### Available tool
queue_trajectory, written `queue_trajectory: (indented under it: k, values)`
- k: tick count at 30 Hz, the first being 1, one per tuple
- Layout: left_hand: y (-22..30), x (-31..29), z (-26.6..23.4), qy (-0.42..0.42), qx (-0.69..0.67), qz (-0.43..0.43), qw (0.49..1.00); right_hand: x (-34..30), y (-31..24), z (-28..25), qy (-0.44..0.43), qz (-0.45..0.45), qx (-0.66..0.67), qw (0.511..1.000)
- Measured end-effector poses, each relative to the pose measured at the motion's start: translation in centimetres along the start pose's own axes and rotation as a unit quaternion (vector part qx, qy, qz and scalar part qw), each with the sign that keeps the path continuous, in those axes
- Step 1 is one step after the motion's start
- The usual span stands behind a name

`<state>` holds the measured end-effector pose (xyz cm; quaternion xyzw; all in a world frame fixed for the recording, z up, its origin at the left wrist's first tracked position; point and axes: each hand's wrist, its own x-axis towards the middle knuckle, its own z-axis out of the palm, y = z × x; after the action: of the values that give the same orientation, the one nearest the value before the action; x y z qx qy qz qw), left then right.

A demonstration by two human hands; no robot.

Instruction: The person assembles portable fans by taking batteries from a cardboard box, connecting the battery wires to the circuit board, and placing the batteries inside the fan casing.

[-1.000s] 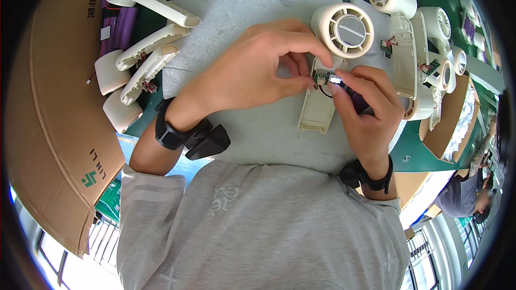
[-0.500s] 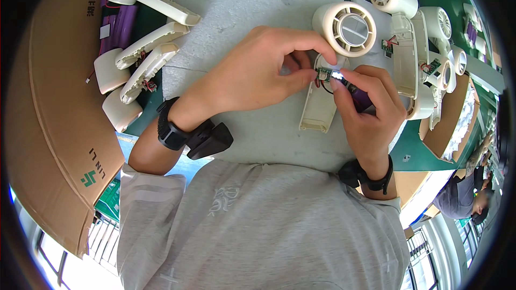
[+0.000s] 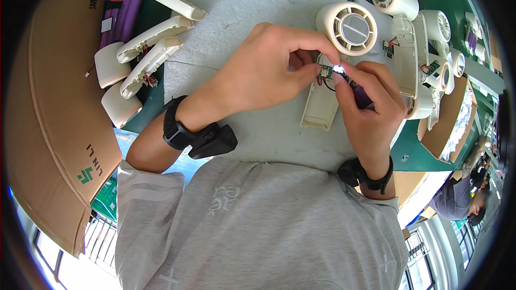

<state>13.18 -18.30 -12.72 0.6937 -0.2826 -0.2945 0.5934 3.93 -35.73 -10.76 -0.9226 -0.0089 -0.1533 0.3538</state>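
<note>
Fan head [image 3: 344, 28] smooth matt plastic; foam sheet [image 3: 231, 8] rough

A hand could pass over the foam slab [image 3: 231, 8] beyond the left hand [image 3: 271, 67] (that stretch lies bare); the fan head [image 3: 355, 28] blocks the way straight ahead, and cream housings [image 3: 406, 56] crowd the right hand [image 3: 373, 104].

Green table [image 3: 411, 138] and bright windows [image 3: 72, 275]

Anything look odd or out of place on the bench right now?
I see nothing spilled. A bright white spot stands out on the small green board by the right hand; lamp or glare, I can't tell. Farther right, another board sits outside its open cream handle.
</note>
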Motion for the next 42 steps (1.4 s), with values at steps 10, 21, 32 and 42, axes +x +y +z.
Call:
queue_trajectory:
  k: [10,21,32,42]
  values:
    - [0.7,0.2,0.3,0.025,0.136,0.139,0.981,0.2,0.0,-1.5,-0.111,0.176,0.088,0.974]
    - [0.6,0.0,0.5,0.026,0.097,0.114,0.988,-2.0,0.1,-4.0,-0.097,0.073,-0.005,0.993]
    - [0.4,-0.8,2.7,0.088,0.121,0.084,0.985,-3.3,-0.8,-4.5,-0.028,0.001,-0.101,0.995]
    - [0.6,-0.7,2.6,0.076,0.127,0.089,0.985,-3.1,-0.7,-4.0,-0.079,0.023,-0.170,0.982]
